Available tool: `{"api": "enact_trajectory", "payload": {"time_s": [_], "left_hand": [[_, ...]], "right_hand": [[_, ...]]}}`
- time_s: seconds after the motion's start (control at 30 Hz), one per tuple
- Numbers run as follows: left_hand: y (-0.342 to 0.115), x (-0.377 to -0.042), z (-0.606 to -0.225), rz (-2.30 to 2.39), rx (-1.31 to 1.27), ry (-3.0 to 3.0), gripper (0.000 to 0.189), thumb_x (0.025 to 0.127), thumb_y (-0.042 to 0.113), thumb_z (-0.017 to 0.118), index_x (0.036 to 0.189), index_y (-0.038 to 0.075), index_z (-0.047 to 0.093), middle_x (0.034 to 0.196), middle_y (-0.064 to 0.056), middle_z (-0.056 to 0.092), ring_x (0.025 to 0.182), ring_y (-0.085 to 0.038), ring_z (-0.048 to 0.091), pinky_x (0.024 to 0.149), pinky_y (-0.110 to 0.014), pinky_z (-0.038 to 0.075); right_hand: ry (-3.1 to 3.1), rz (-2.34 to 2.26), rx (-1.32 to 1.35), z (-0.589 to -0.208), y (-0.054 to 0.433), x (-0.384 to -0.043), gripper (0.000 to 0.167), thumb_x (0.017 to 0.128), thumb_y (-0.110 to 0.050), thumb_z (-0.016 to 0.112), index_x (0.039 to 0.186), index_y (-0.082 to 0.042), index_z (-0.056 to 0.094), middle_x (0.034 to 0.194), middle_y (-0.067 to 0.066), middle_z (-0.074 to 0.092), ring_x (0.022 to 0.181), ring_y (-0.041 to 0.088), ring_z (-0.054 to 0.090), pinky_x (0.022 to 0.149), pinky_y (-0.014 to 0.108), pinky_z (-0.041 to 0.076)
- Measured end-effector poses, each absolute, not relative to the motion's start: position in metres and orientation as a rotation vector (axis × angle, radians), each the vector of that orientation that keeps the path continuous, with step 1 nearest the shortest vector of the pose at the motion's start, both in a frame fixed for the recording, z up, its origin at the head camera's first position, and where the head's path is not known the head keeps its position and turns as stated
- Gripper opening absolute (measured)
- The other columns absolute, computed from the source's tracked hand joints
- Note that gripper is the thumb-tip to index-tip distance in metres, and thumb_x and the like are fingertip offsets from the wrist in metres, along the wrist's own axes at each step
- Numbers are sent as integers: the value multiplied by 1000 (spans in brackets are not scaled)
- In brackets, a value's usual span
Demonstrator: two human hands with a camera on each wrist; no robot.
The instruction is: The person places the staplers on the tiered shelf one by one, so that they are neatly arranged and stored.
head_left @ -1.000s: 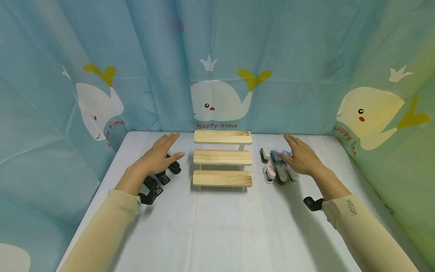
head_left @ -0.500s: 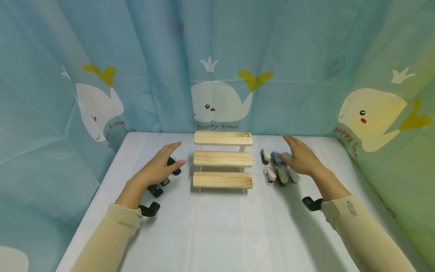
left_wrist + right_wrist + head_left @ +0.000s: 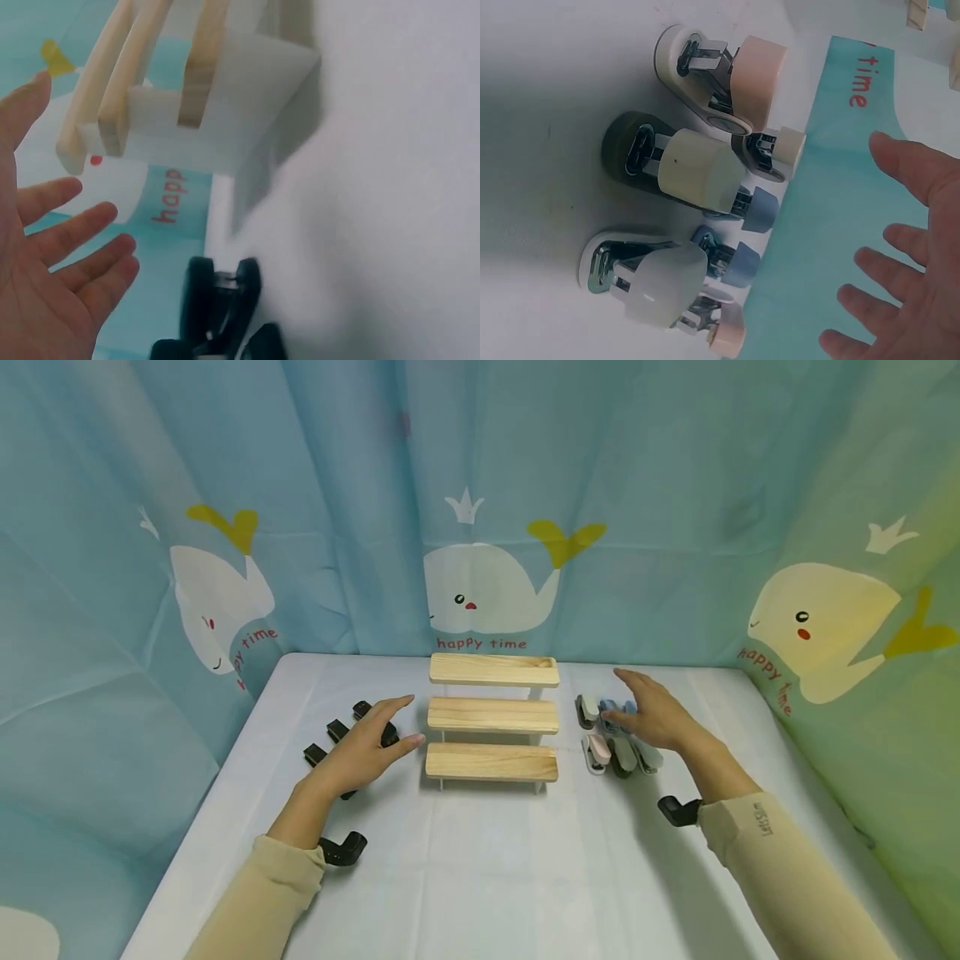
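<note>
My left hand [image 3: 356, 756] hovers with spread fingers and holds nothing. Under and beyond it lie several small black staplers [image 3: 337, 729], partly hidden by the hand; in the left wrist view one black stapler [image 3: 193, 300] shows metal between its arms. Over on the right, my right hand [image 3: 656, 714] is held above a group of several mini staplers, fingers extended and grasping nothing. Among these are a pink stapler [image 3: 757, 82], a grey-green stapler [image 3: 701, 169] and a whitish stapler [image 3: 667, 281], with blue staplers [image 3: 742, 264] behind, partly covered by the hand in the head view.
Between the hands stands a three-step wooden shelf [image 3: 492, 714] on white supports, close to the table's back edge. A white cloth [image 3: 480, 868] covers the table. Blue curtains [image 3: 337, 460] with whale prints enclose the back and sides. A black wrist mount [image 3: 343, 850] sticks out from the left sleeve.
My left hand has moved right and nearer, uncovering more of the black staplers' far ends. The right hand has shifted slightly left and down. The staplers and shelf stay in place.
</note>
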State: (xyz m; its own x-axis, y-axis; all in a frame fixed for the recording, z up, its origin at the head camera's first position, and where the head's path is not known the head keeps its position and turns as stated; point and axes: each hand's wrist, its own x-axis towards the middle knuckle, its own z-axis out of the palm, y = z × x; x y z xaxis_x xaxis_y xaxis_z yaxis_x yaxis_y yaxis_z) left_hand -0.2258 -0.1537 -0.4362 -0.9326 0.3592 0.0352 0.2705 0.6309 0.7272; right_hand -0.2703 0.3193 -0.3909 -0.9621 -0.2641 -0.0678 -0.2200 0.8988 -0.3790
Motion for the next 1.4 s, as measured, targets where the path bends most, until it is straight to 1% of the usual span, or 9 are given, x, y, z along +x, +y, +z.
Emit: {"api": "enact_trajectory", "payload": {"time_s": [0.13, 0.3, 0.37, 0.6, 0.67, 0.93, 1.1, 1.23, 1.4], "left_hand": [[-150, -222, -446, 1276, 513, 2694, 82, 96, 67, 59, 163, 28, 31, 166, -6, 34, 154, -35, 33, 121, -64, 35], [-144, -219, -457, 1360, 526, 2640, 77, 99, 57, 63, 162, 23, 33, 162, -9, 39, 148, -39, 42, 119, -60, 40], [-142, -218, -460, 1387, 540, 2623, 77, 100, 53, 64, 162, 18, 34, 161, -10, 41, 148, -39, 43, 120, -58, 40], [-135, -217, -468, 1465, 545, 2559, 73, 100, 44, 69, 160, 19, 37, 161, -9, 43, 149, -33, 43, 122, -49, 40], [-133, -217, -472, 1514, 533, 2510, 73, 100, 41, 70, 160, 17, 37, 161, -10, 43, 149, -33, 42, 123, -48, 39], [-127, -217, -486, 1632, 472, 2334, 76, 98, 34, 74, 159, 10, 36, 162, -14, 40, 151, -36, 40, 125, -48, 36], [-124, -217, -494, 1666, 436, 2285, 77, 95, 32, 77, 158, 10, 39, 164, -16, 38, 147, -39, 44, 121, -48, 42], [-123, -217, -502, 1670, 424, 2293, 76, 94, 33, 78, 157, 11, 41, 161, -18, 42, 144, -41, 49, 117, -50, 46], [-122, -217, -508, 1665, 416, 2353, 73, 91, 33, 82, 153, 14, 49, 152, -16, 53, 137, -39, 54, 116, -54, 46]], "right_hand": [[2924, -553, -365, -394, 317, -275, 87, 101, -37, 68, 163, 2, 21, 164, 35, 26, 150, 57, 23, 121, 73, 23], [2893, -568, -363, -393, 314, -281, 86, 100, -34, 70, 161, 4, 24, 163, 36, 27, 148, 58, 26, 119, 73, 26], [2876, -578, -349, -393, 313, -283, 86, 99, -34, 70, 161, 4, 24, 163, 36, 26, 148, 58, 26, 119, 73, 27], [2838, -613, -281, -396, 313, -291, 87, 98, -33, 71, 163, 1, 23, 164, 34, 24, 148, 57, 27, 118, 73, 29], [2829, -624, -270, -397, 313, -293, 87, 98, -33, 71, 163, 0, 23, 165, 33, 23, 149, 56, 27, 118, 73, 29], [2803, -659, -299, -404, 313, -299, 84, 98, -31, 72, 162, 0, 26, 164, 32, 26, 150, 55, 27, 120, 71, 28], [2782, -673, -312, -409, 312, -303, 80, 97, -30, 73, 160, -1, 32, 163, 31, 31, 150, 54, 29, 119, 71, 30], [2765, -651, -299, -412, 313, -307, 80, 96, -32, 74, 159, -1, 35, 163, 30, 31, 150, 54, 28, 118, 72, 30], [2757, -638, -264, -414, 312, -312, 80, 96, -33, 75, 159, -2, 36, 162, 31, 32, 149, 55, 28, 118, 72, 30]]}}
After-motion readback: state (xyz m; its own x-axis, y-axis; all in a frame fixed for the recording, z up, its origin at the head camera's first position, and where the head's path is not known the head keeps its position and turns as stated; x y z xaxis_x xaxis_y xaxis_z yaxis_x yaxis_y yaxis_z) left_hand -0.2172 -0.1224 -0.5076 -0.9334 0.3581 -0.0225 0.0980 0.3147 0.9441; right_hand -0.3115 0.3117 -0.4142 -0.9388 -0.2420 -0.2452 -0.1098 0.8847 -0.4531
